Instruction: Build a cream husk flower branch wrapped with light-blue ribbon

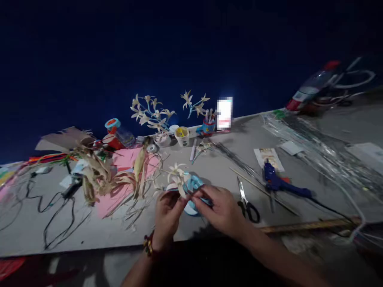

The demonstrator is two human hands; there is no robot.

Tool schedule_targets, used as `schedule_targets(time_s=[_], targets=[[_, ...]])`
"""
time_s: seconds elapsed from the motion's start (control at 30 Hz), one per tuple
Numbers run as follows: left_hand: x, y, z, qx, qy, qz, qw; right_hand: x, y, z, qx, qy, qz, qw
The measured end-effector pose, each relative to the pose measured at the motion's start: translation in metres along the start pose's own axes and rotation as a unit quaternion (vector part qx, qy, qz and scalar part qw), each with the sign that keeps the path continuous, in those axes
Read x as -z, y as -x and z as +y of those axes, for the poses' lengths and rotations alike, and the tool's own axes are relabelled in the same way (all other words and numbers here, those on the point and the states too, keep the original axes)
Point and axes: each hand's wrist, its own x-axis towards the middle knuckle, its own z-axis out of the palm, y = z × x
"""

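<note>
– Flower position?
– Above the table, pinched by the left hand.
– State of right hand?
– Fingertips beside the left's; what they pinch cannot be determined. Scissors lie to the right.

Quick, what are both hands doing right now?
Left hand: closed, pinching the flower.
Right hand: closed near the flower's base; what it holds cannot be told.

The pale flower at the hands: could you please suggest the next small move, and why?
Perhaps wind some blue material just below the pale flower: the left hand and right hand meet there, that material is close behind, and the flower branches at the back have blue stems.
</note>
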Motion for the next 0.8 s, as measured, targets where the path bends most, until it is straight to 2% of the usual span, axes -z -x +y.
schedule_targets(time_s=[0.23,0.5,0.67,0.8], targets=[[-0.002,-0.005,0.007,-0.007,-0.032,0.029,0.999,0.005,-0.001,-0.004,0.018,-0.023,-0.033,0.999],[0.009,-0.007,0.003,-0.021,-0.093,-0.006,0.995,0.0,0.003,0.0,0.016,-0.007,-0.012,1.0],[0.008,-0.007,0.012,-0.038,-0.102,-0.014,0.994,0.0,0.002,0.001,0.052,0.061,-0.007,0.997],[0.009,-0.007,0.008,-0.027,-0.1,0.002,0.995,0.004,0.0,0.001,0.056,0.101,0.004,0.993]])
